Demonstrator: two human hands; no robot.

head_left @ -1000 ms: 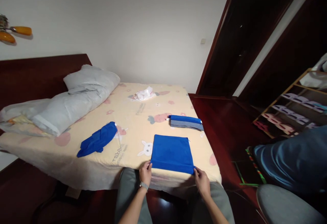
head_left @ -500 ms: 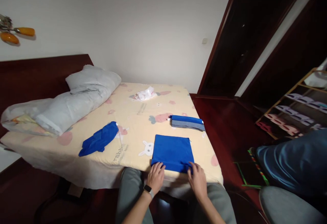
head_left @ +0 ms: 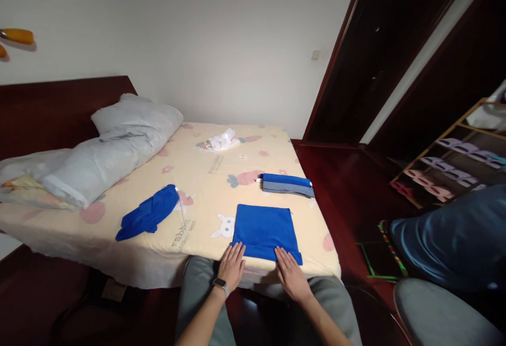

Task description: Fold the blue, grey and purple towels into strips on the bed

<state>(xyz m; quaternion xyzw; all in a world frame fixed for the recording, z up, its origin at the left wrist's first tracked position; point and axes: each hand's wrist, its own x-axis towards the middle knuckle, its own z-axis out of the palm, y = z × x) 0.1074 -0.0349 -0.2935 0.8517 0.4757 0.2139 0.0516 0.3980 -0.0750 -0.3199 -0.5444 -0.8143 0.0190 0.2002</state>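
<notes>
A square blue cloth [head_left: 264,228] lies flat near the front edge of the bed [head_left: 205,177]. My left hand [head_left: 232,266] rests flat with fingers stretched out, its fingertips on the cloth's near left corner. My right hand [head_left: 290,273] lies flat the same way, fingertips on the cloth's near edge. Both hands hold nothing. A smartwatch sits on my left wrist. Further back on the right lies a small stack of folded blue and grey cloths [head_left: 286,185]. A crumpled blue cloth [head_left: 147,213] lies to the left.
Grey pillows [head_left: 106,146] lie along the dark headboard at left. A white crumpled bag [head_left: 221,139] sits at the bed's far side. A shoe rack [head_left: 450,167] stands at right by a dark doorway. A blue cushion [head_left: 454,240] sits at lower right.
My hands slid from the cloth's near corners toward its middle and flattened out with fingers extended. The view shifted slightly down and right.
</notes>
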